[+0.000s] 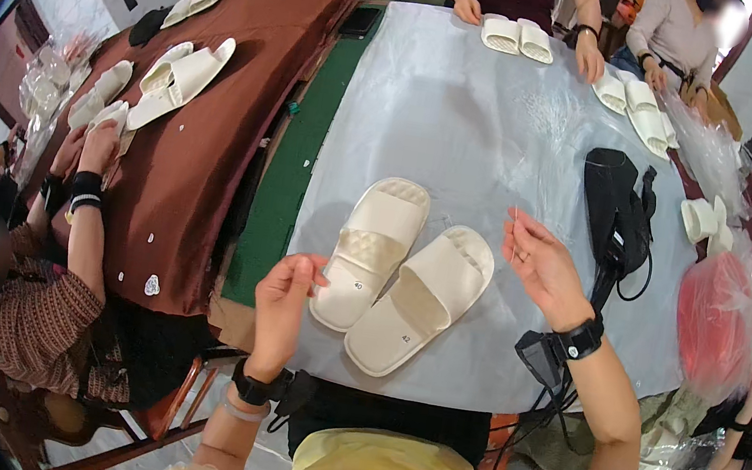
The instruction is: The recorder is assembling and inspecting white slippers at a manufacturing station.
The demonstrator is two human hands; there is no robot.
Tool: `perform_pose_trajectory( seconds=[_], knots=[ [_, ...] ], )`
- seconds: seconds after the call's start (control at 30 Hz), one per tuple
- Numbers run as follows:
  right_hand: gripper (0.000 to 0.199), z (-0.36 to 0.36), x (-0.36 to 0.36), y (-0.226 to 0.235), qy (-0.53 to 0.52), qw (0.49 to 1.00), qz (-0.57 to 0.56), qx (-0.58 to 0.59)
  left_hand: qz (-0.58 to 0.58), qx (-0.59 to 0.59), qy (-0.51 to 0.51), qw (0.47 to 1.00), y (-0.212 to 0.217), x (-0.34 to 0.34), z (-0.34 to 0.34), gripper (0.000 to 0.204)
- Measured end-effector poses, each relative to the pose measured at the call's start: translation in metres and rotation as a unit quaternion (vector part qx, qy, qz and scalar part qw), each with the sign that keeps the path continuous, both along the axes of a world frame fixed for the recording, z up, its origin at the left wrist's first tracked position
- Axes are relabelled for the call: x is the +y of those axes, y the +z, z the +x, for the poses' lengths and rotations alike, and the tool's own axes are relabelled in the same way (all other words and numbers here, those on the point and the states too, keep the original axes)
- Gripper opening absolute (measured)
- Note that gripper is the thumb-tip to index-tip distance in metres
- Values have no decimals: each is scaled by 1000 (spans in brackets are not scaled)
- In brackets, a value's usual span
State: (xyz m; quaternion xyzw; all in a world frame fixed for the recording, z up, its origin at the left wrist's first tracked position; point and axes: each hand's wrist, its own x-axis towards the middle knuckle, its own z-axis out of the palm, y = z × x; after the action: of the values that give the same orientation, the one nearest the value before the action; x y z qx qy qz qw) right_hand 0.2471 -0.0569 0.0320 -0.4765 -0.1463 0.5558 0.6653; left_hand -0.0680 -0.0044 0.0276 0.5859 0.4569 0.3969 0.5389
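Note:
Two cream slippers lie side by side on the pale sheet in front of me, toes pointing away. The left slipper (383, 222) has a quilted strap and the right slipper (419, 304) a smoother, wider strap; each has a small printed sticker at its heel end. My left hand (283, 304) is closed beside the left slipper's outer edge, fingertips pressed together; anything between them is too small to make out. To the right of the slippers, my right hand (540, 263) is raised, thumb and fingers pinching what looks like a thin thread (518, 218).
A black pouch (608, 210) with cables lies at the right. Across the table, co-workers handle more slippers (517, 38). On the left, a brown-covered table (214, 155) bears further slippers, with a person working there. A pink plastic bag (720, 317) stands at the right edge.

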Motion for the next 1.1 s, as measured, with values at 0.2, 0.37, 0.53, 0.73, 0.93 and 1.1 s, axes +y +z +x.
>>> perform_pose_trajectory(
  seconds=[0.2, 0.37, 0.53, 0.73, 0.93, 1.1],
  knots=[
    [25, -16, 29, 33, 86, 980, 2, -177, -221, -222, -82, 946, -2, 5, 26, 35],
    [21, -36, 92, 9, 164, 884, 72, -432, -301, -176, -117, 930, -24, 26, 46, 27],
    [21, -53, 134, -30, 241, 820, 57, -516, -320, -229, -33, 919, -48, 45, 66, 13],
    [29, -76, 129, -22, 429, 791, 7, -436, -287, -170, 34, 942, -48, 44, 82, 19],
    [31, -70, 124, -20, 428, 837, 6, -341, -229, -167, -12, 959, -48, 44, 77, 16],
    [25, -61, 125, -35, 406, 866, -38, -288, -248, -205, 15, 947, -38, 33, 85, 24]
  ],
)
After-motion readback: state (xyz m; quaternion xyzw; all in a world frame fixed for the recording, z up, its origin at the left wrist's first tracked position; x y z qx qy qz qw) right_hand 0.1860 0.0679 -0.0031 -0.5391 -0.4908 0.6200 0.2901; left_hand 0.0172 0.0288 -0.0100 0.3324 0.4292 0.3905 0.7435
